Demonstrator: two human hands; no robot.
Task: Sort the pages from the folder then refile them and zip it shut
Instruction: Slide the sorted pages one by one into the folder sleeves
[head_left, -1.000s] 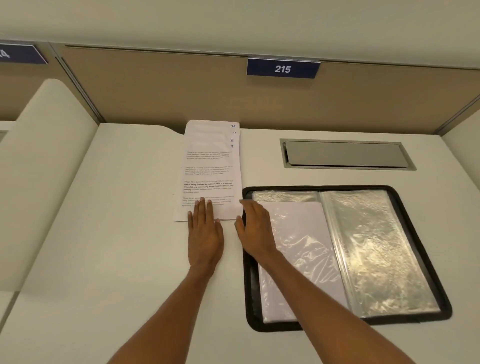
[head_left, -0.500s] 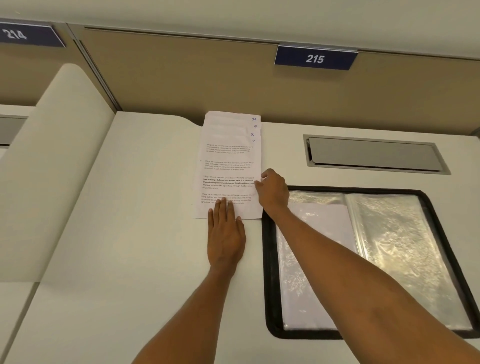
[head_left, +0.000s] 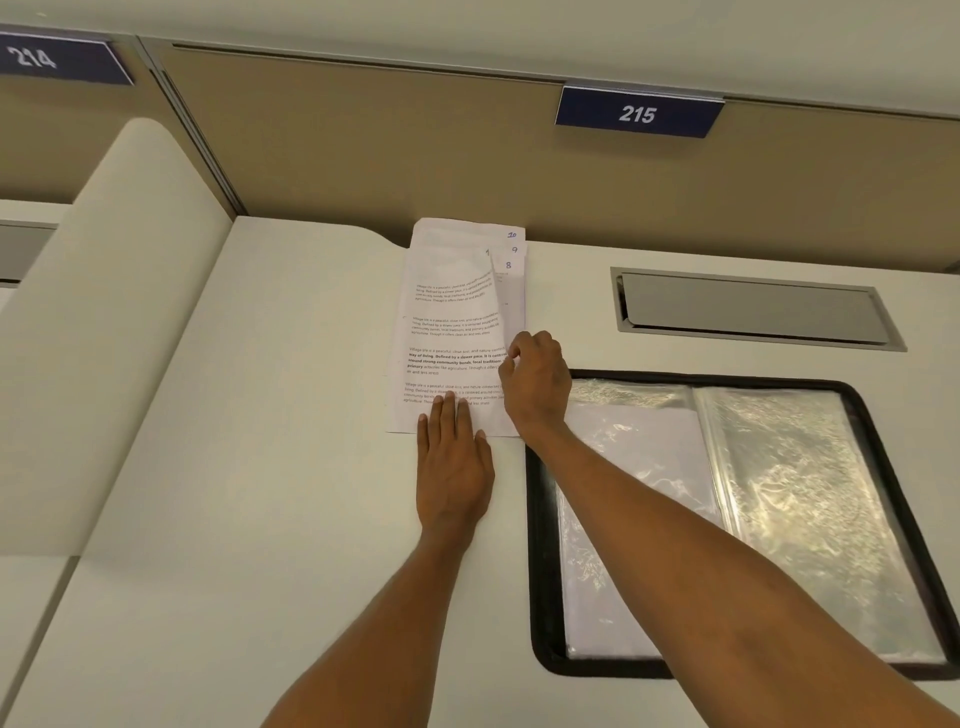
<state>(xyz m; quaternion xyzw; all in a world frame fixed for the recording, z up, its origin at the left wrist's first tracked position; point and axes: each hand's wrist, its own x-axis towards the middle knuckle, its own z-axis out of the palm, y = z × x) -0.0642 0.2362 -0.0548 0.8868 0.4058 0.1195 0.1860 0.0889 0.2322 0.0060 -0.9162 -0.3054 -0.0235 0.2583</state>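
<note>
Far left, at frame edge: blue plate "214" (head_left: 57, 60) on the tan partition wall (head_left: 363, 156). Below it a rounded cream divider panel (head_left: 104, 322) stands btwn this desk and the next. Cream desktop (head_left: 249, 493) runs fwd from the wall.

Centre-left: stack of printed pages (head_left: 511, 244) lies flat on the desktop, far end against the wall. Pages are staggered, so handwritten nos. 10, 9, 8 show at the top-R corners. Left hand (head_left: 454, 467) is flat, palm down, fingers straight & together. Its fingertips press the stack's near edge; heel of hand on bare desk. Top page (head_left: 447, 332) curls up along its R edge, printed paras bowed with it. Right hand (head_left: 537, 384) is just R of it, fingers curled, pinching that raised edge approx. mid-length. R forearm lies across the folder's L side.

Up on the wall, R of centre: blue plate "215" (head_left: 638, 113). Below it, grey metal cable flap (head_left: 753, 309) set into the desktop.

Right: black-rimmed folder (head_left: 540, 571) lies open & flat on the desktop, just beside the stack, nearer than the flap. Clear plastic sleeves (head_left: 789, 493) inside, crinkled, glare on the R one. L sleeve holds a white sheet (head_left: 639, 467). Folder's R edge runs out of frame.
</note>
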